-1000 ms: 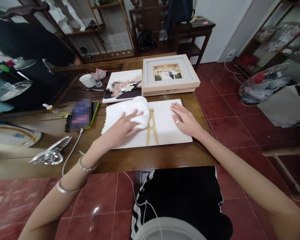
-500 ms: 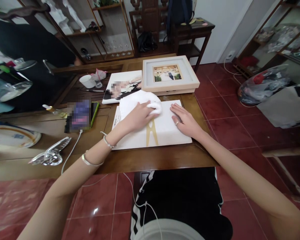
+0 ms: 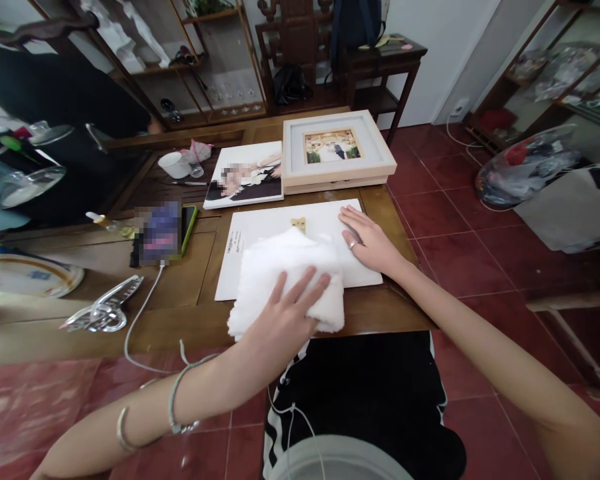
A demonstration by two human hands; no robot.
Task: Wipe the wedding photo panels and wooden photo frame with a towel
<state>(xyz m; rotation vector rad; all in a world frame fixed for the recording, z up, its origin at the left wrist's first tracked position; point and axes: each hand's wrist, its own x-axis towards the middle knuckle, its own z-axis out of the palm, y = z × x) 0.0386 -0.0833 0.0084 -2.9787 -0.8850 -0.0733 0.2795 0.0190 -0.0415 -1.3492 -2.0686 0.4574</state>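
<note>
A white flat album (image 3: pixel 260 233) with a gold clothespin emblem lies on the wooden table (image 3: pixel 190 280) in front of me. My left hand (image 3: pixel 285 313) presses a white folded cloth (image 3: pixel 280 273) onto the near edge of the album, fingers spread flat over the cloth. My right hand (image 3: pixel 370 243) rests flat on the album's right side, fingers stretched out, a ring on one finger. The cloth covers most of the gold emblem.
Behind the album lie a photo canvas (image 3: pixel 245 175) and a framed picture box (image 3: pixel 336 152). To the left are a phone (image 3: pixel 163 230) on a cable, a white cup (image 3: pixel 174 164), a plate (image 3: pixel 27 277) and a silver clip (image 3: pixel 103 310). Shelves and a chair stand behind.
My left hand has dragged the cloth from the album's far middle down to its near edge. The right hand has stayed in place.
</note>
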